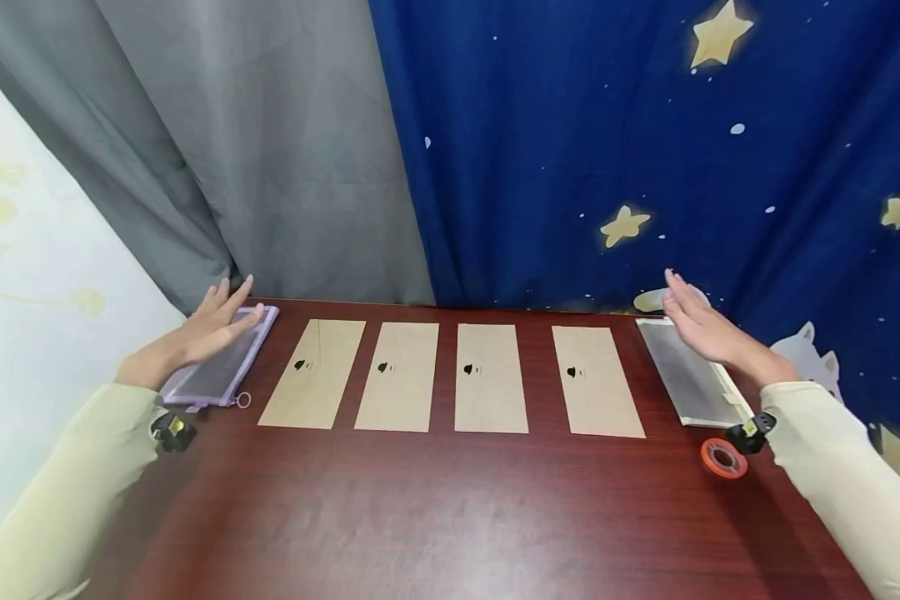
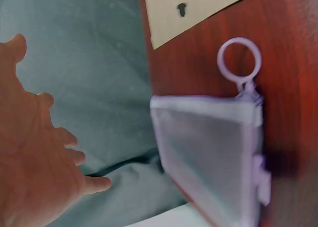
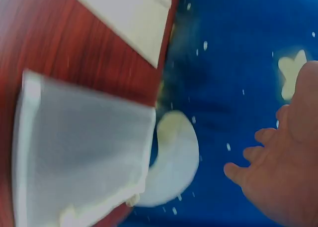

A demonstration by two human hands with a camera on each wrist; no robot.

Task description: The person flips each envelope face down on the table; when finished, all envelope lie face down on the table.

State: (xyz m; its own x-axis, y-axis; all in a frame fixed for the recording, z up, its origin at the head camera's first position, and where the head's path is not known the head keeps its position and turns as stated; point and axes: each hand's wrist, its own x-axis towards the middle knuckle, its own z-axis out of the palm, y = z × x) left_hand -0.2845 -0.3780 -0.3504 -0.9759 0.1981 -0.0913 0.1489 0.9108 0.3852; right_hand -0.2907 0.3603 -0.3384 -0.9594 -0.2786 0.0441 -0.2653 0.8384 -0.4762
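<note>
My left hand (image 1: 208, 329) is raised over the purple zip pouch (image 1: 217, 367) at the table's left end, fingers spread and holding nothing. In the left wrist view, the mesh pouch (image 2: 203, 152) shows its ring pull (image 2: 240, 60). On the opposite side, my right hand (image 1: 701, 325) hovers with straight fingers above a white-edged mesh pouch (image 1: 686, 375), also holding nothing. That pouch (image 3: 89, 147) lies at the left in the right wrist view. Several tan paper envelopes (image 1: 397, 375), each with a small black hat print, lie in a row between the hands.
An orange tape roll (image 1: 723, 458) lies by the right forearm. The dark red wooden table (image 1: 450, 500) ends at a grey curtain (image 1: 285, 167) and a blue star-patterned curtain (image 1: 540, 167). A white wall (image 1: 37, 275) stands on the left.
</note>
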